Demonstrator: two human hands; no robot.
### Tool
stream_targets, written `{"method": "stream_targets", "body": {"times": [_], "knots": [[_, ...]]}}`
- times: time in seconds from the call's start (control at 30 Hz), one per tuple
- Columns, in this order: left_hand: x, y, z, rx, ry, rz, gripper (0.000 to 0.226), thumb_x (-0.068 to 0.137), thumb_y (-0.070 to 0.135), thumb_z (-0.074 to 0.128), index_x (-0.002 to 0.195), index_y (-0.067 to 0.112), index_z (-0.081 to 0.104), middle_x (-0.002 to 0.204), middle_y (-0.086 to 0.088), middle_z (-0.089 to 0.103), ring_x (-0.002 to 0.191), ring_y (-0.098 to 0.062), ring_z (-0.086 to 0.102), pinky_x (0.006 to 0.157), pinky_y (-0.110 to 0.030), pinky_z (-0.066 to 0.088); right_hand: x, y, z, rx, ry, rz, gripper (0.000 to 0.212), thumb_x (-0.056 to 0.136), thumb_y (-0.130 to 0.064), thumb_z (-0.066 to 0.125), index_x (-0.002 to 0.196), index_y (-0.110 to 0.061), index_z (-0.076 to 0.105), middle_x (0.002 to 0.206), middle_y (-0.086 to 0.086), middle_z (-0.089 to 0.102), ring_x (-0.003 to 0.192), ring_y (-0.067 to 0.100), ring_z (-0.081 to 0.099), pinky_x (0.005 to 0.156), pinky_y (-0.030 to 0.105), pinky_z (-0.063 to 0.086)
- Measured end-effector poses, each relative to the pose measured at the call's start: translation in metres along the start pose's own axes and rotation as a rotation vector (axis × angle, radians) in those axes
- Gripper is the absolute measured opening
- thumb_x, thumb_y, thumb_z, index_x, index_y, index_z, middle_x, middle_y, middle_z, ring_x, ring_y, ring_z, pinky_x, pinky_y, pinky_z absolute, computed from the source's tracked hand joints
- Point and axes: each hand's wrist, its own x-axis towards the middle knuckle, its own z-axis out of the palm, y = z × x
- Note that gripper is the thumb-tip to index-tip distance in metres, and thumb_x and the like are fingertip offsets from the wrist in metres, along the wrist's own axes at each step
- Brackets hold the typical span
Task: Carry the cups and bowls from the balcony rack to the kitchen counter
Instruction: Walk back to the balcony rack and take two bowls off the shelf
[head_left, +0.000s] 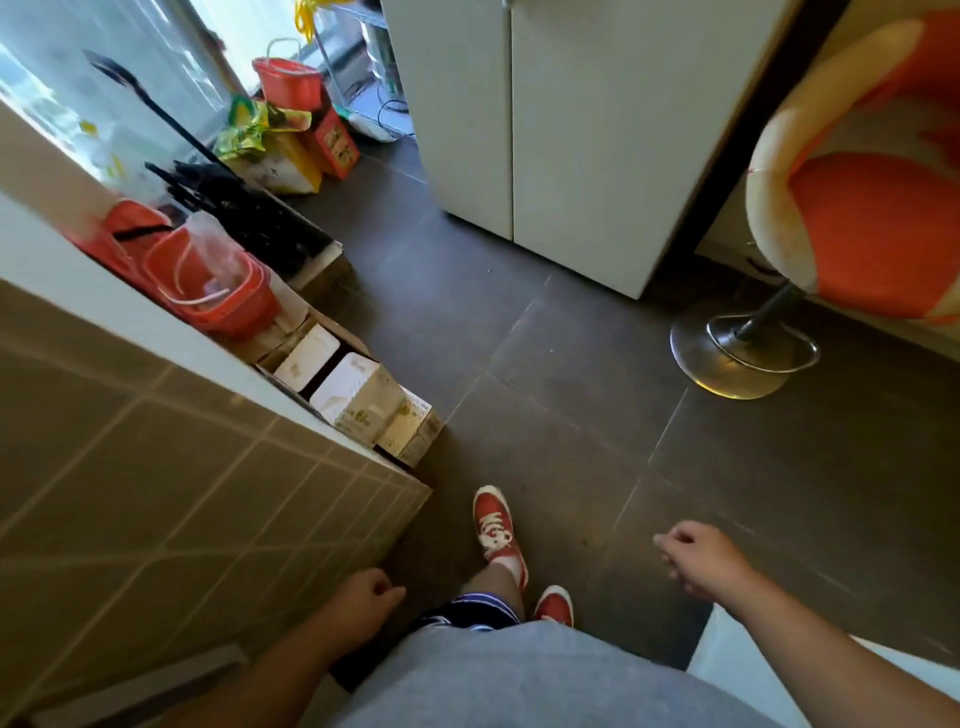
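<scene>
No cup or bowl shows in the head view. My left hand (363, 597) hangs low beside the tiled wall corner, fingers curled loosely with nothing in them. My right hand (696, 558) swings out over the dark floor, fingers loosely curled and empty. A metal wire rack (363, 67) stands far back by the bright window, partly hidden behind a white cabinet; what it holds cannot be made out. My red shoes step on the dark tiles between the hands.
A tiled wall corner (208, 493) juts in on the left. Cardboard boxes (363, 400), red buckets (218, 291) and bags line the left side. A white cabinet (545, 130) stands ahead, an orange bar stool (831, 208) at the right. Dark floor tiles (519, 338) run between them.
</scene>
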Motion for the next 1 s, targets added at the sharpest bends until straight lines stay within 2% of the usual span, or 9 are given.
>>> {"method": "stream_targets", "body": {"times": [0.1,0.2,0.3,0.4,0.53,0.63,0.77,0.87,1.0], "knots": [[0.026,0.011,-0.020,-0.021,-0.027,-0.041,0.014,0.093,0.032,0.058,0.091,0.018,0.062,0.084,-0.004,0.065,0.072,-0.013,0.060,0.065,-0.028,0.046,0.028,-0.049,-0.013,-0.017,-0.008,-0.030,0.021,0.093,-0.018,0.060,0.081,-0.001,0.063,0.069,0.012,0.062,0.058,0.021,0.056,0.051,0.024,0.040],[0.063,0.039,-0.045,-0.026,-0.066,-0.060,0.013,0.093,0.034,0.056,0.096,0.022,0.061,0.094,-0.002,0.065,0.083,-0.013,0.064,0.069,-0.027,0.050,0.054,-0.089,-0.028,-0.012,-0.011,-0.028,0.018,0.093,-0.014,0.059,0.080,-0.002,0.060,0.072,0.014,0.059,0.056,0.022,0.052,0.046,0.022,0.037],[0.095,0.085,-0.070,0.030,-0.063,-0.033,0.013,0.091,0.039,0.057,0.091,0.026,0.062,0.092,0.003,0.065,0.082,-0.009,0.062,0.064,-0.024,0.046,0.073,-0.119,-0.051,-0.040,0.007,-0.002,0.018,0.094,-0.014,0.058,0.079,-0.003,0.057,0.072,0.014,0.058,0.056,0.022,0.051,0.044,0.022,0.035],[0.122,0.140,-0.093,0.100,-0.024,0.020,0.017,0.090,0.042,0.057,0.092,0.026,0.064,0.090,0.004,0.066,0.081,-0.009,0.062,0.068,-0.027,0.049,0.088,-0.133,-0.078,-0.050,0.034,0.033,0.017,0.094,-0.010,0.057,0.081,0.002,0.057,0.072,0.016,0.055,0.054,0.021,0.047,0.036,0.018,0.035],[0.154,0.219,-0.127,0.110,-0.014,0.090,0.018,0.089,0.044,0.057,0.094,0.028,0.064,0.092,0.004,0.066,0.082,-0.010,0.063,0.076,-0.030,0.055,0.106,-0.139,-0.113,-0.048,0.069,0.121,0.019,0.094,-0.011,0.057,0.080,0.000,0.057,0.066,0.015,0.056,0.051,0.021,0.046,0.042,0.023,0.031],[0.181,0.273,-0.149,0.097,-0.009,0.153,0.023,0.092,0.043,0.054,0.103,0.025,0.062,0.099,0.002,0.066,0.087,-0.012,0.064,0.084,-0.033,0.055,0.130,-0.144,-0.137,-0.056,0.063,0.173,0.019,0.094,-0.010,0.057,0.078,0.000,0.056,0.065,0.016,0.055,0.049,0.021,0.045,0.041,0.022,0.028],[0.215,0.339,-0.170,0.095,0.031,0.192,0.026,0.091,0.042,0.055,0.102,0.020,0.065,0.097,-0.002,0.068,0.086,-0.015,0.064,0.081,-0.032,0.053,0.179,-0.162,-0.171,-0.129,0.048,0.192,0.022,0.092,-0.011,0.060,0.072,-0.003,0.055,0.057,0.013,0.054,0.042,0.020,0.045,0.038,0.018,0.028],[0.233,0.379,-0.185,0.091,0.080,0.166,0.030,0.091,0.040,0.057,0.101,0.014,0.069,0.098,-0.007,0.070,0.089,-0.022,0.064,0.079,-0.031,0.050,0.227,-0.192,-0.202,-0.227,0.006,0.185,0.024,0.089,-0.023,0.065,0.070,-0.007,0.061,0.059,0.009,0.062,0.052,0.021,0.055,0.050,0.024,0.040],[0.239,0.402,-0.204,0.017,0.100,0.101,0.025,0.091,0.040,0.056,0.096,0.018,0.067,0.090,-0.002,0.068,0.081,-0.018,0.063,0.072,-0.030,0.049,0.286,-0.253,-0.235,-0.373,-0.068,0.070,0.024,0.088,-0.029,0.063,0.073,-0.010,0.062,0.072,0.007,0.069,0.067,0.021,0.062,0.061,0.027,0.046]]}}
